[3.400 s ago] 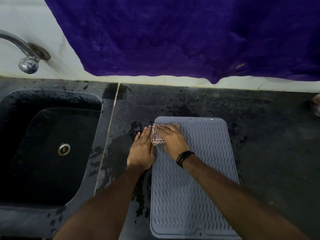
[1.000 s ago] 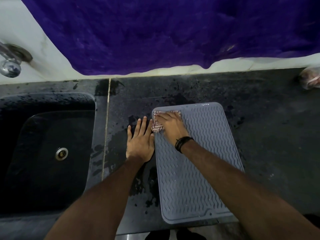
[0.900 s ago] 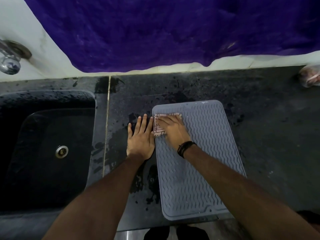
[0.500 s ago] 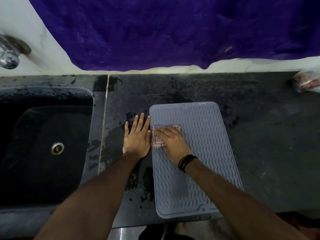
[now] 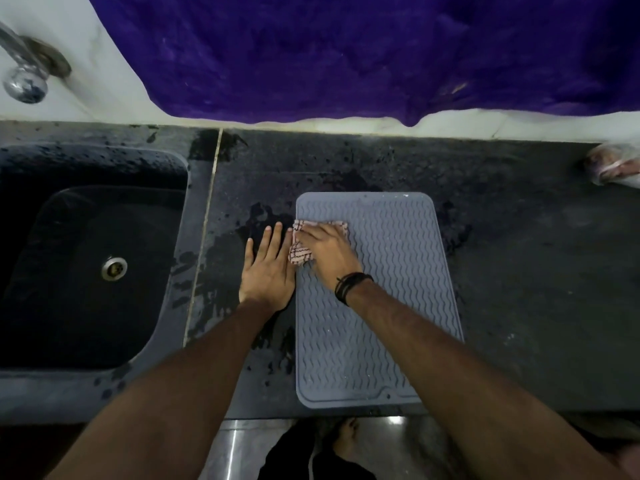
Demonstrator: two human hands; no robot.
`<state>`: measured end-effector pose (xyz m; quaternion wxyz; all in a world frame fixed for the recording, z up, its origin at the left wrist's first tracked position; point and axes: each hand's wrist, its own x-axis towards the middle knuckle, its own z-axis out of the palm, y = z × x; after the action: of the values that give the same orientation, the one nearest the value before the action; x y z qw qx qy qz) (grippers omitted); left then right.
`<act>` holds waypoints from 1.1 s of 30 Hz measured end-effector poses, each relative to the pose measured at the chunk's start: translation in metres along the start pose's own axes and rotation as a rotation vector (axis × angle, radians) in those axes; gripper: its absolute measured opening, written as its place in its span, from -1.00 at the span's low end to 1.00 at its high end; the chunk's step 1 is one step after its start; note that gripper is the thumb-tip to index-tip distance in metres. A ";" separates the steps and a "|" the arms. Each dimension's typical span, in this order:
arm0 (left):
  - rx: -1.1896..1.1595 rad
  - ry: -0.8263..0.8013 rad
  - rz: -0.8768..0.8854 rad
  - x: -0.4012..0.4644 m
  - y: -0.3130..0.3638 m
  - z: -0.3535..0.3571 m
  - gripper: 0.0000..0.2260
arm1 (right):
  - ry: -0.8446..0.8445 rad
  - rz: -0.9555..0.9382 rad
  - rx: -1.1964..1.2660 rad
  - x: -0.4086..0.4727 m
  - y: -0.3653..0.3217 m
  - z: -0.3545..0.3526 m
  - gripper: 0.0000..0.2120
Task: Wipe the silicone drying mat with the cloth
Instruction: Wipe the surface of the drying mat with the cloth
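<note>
Silicone drying mat (image 5: 391, 306): at table (image 5: 519, 271) front edge. Right hand (image 5: 329, 254), flat, presses cloth (image 5: 300, 255) at mat's left edge. Left hand (image 5: 268, 271), spread flat, rests on table beside it.

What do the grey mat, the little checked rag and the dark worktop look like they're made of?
Mat: probably silicone or rubber; matte grey, moulded wavy ridges, raised rim.
Rag: woven cloth, pale with dark checks, folded under the right hand.
Worktop: likely dark polished stone; speckled, wet patches.
</note>
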<state>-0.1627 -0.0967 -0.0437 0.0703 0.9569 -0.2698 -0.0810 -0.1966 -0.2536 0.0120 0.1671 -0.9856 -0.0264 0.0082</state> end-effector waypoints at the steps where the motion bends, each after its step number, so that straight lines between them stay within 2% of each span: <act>1: 0.014 0.002 0.010 -0.001 -0.001 0.001 -0.43 | -0.009 -0.002 0.005 -0.008 -0.002 -0.001 -0.42; 6: -0.011 0.002 0.013 -0.002 0.000 0.001 -0.42 | -0.045 0.004 0.078 -0.032 -0.006 -0.004 -0.41; 9: -0.028 0.007 -0.011 0.000 0.002 0.000 -0.43 | 0.066 0.065 0.146 -0.015 -0.001 -0.012 -0.43; 11: -0.056 0.007 -0.019 0.001 0.000 0.002 -0.44 | 0.145 0.104 0.099 0.010 0.004 -0.018 -0.44; 17: -0.045 -0.002 -0.008 0.003 0.000 0.002 -0.46 | -0.064 0.073 -0.116 0.040 0.015 -0.017 -0.50; 27: -0.051 0.002 -0.011 0.001 0.000 0.001 -0.47 | -0.064 -0.003 -0.078 -0.032 -0.002 -0.002 -0.43; 30: -0.059 0.014 -0.009 0.001 0.000 0.001 -0.46 | -0.059 -0.013 -0.010 -0.035 0.002 -0.008 -0.42; 33: -0.062 0.020 -0.010 0.002 -0.001 0.003 -0.45 | 0.026 0.039 -0.003 -0.015 0.009 -0.019 -0.45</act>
<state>-0.1614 -0.0975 -0.0470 0.1021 0.9564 -0.2616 -0.0802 -0.2107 -0.2693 0.0267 0.1657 -0.9862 -0.0052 -0.0013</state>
